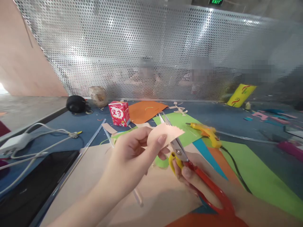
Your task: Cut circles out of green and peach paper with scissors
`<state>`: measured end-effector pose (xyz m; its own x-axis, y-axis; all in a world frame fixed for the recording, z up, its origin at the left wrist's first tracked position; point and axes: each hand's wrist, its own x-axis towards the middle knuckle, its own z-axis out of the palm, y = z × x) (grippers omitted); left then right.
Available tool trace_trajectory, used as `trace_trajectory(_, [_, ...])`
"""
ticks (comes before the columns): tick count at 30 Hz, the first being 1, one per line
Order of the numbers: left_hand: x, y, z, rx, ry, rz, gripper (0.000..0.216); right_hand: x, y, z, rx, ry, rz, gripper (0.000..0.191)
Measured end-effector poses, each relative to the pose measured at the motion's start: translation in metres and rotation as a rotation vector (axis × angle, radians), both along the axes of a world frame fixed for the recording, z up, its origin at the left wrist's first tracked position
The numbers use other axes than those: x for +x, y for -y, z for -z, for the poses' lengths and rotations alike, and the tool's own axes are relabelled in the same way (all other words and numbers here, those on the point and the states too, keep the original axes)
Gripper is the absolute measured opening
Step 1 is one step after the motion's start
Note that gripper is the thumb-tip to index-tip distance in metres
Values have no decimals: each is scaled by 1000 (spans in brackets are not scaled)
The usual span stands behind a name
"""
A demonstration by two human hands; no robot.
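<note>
Between the thumb and fingers of my left hand (136, 154) is a small piece of pale pink paper (163, 134) with a rounded left side and a jagged right edge. My right hand (189, 176) grips scissors (178, 153) that have one yellow handle loop and one red one. The blades point up and away, and the pink paper crosses in front of them. Part of the blades is hidden behind the paper. Below both hands lies a large pale pink sheet (151, 195), with a small green piece (161, 162) partly behind my left fingers.
A yellow glue gun (207, 132) with a black cord lies right of centre on green paper (255, 167). A red and white box (119, 114) stands beyond my left hand. A black tablet (35, 186) and white cables (38, 148) lie left. A perforated metal screen (142, 41) closes the back.
</note>
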<state>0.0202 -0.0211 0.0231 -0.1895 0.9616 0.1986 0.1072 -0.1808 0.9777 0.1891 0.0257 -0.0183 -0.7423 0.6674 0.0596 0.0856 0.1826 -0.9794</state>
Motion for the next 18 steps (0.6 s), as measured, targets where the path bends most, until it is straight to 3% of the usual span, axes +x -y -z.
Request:
trace_trajectory(5, [0,-1,0,10,-1,-39,25,1,0,3,-41,-26,6,39])
trace_trajectory(9, [-6,-5,-1,77,-6,-189,23,3,3,4,-47,3,12,42])
trace_trajectory(18, [-20,-15,1,289,149,-289,22,1,-2,-7,108,148,-29,56])
